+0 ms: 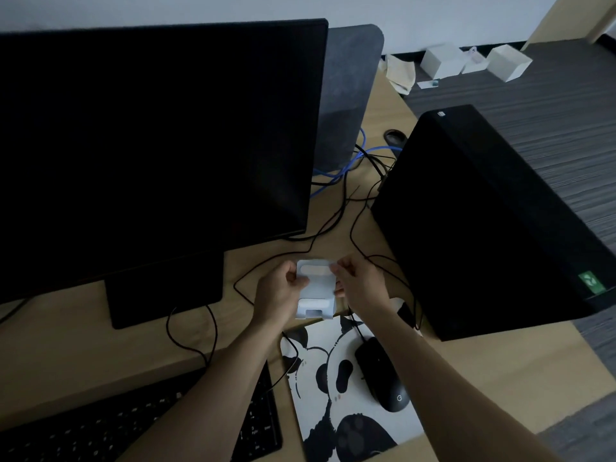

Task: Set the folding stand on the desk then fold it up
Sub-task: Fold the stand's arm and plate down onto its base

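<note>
The folding stand (316, 290) is small and white, with a pale oval pad near its top and a lip with a slot at its bottom. It is in the middle of the head view, over the wooden desk (83, 331), just beyond the mouse pad. My left hand (278, 290) grips its left edge. My right hand (358, 281) pinches its top right corner, with fingers also behind its right side. Whether the stand's base touches the desk I cannot tell.
A large dark monitor (150, 145) stands to the left, a black computer tower (483, 228) to the right. Black and blue cables (333, 201) trail across the desk behind the stand. Nearer me lie a keyboard (133, 418), a panda mouse pad (333, 395) and a black mouse (383, 375).
</note>
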Available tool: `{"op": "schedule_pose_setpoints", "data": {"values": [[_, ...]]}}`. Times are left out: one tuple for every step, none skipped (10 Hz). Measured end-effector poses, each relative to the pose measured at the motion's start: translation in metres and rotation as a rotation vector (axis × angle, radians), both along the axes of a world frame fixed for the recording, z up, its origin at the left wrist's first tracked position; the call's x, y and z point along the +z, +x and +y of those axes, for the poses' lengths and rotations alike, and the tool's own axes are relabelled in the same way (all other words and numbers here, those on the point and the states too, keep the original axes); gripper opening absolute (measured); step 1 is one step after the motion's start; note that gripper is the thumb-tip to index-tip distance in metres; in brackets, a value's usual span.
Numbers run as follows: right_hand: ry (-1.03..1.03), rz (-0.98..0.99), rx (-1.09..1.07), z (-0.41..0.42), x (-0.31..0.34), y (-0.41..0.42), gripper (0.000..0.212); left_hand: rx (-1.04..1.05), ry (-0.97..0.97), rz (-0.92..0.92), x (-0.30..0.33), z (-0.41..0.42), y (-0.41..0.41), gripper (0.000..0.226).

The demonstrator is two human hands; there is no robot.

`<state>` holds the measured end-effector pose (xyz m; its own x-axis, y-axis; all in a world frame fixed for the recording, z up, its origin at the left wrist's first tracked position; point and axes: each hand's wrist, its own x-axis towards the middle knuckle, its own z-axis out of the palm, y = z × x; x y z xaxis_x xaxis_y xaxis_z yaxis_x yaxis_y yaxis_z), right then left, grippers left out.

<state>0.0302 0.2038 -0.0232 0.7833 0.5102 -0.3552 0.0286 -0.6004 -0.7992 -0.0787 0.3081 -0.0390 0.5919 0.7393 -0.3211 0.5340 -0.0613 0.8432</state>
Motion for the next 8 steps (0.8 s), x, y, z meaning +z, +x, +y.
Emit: {"op": "schedule_pose_setpoints", "data": {"values": [[-0.011, 0.016, 0.018, 0.000, -0.003, -0.001, 0.014, 0.016, 0.016, 0.020, -0.006, 0.000, -0.001, 0.012], [-0.010, 0.023, 0.039, 0.003, -0.003, -0.003, 0.015, 0.039, 0.035, 0.031, -0.010, 0.002, -0.002, 0.013], [-0.006, 0.021, 0.056, 0.005, -0.004, -0.004, 0.016, 0.056, 0.050, 0.030, -0.011, 0.003, -0.003, 0.013], [-0.005, 0.016, 0.058, 0.004, -0.005, -0.004, 0.015, 0.051, 0.064, 0.032, -0.012, 0.003, -0.004, 0.012], [0.000, 0.027, 0.043, 0.005, -0.006, -0.003, 0.016, 0.052, 0.064, 0.050, -0.014, 0.004, -0.004, 0.014], [-0.022, 0.035, 0.054, 0.004, -0.002, -0.003, 0.017, 0.065, 0.000, 0.027, -0.011, 0.005, -0.004, 0.013], [-0.038, -0.013, 0.066, -0.001, 0.005, -0.004, 0.022, 0.077, -0.045, -0.018, -0.002, 0.003, -0.011, 0.028], [-0.030, -0.058, 0.051, -0.007, 0.022, -0.007, 0.024, 0.116, 0.013, -0.060, 0.018, 0.000, -0.020, 0.027]]}}
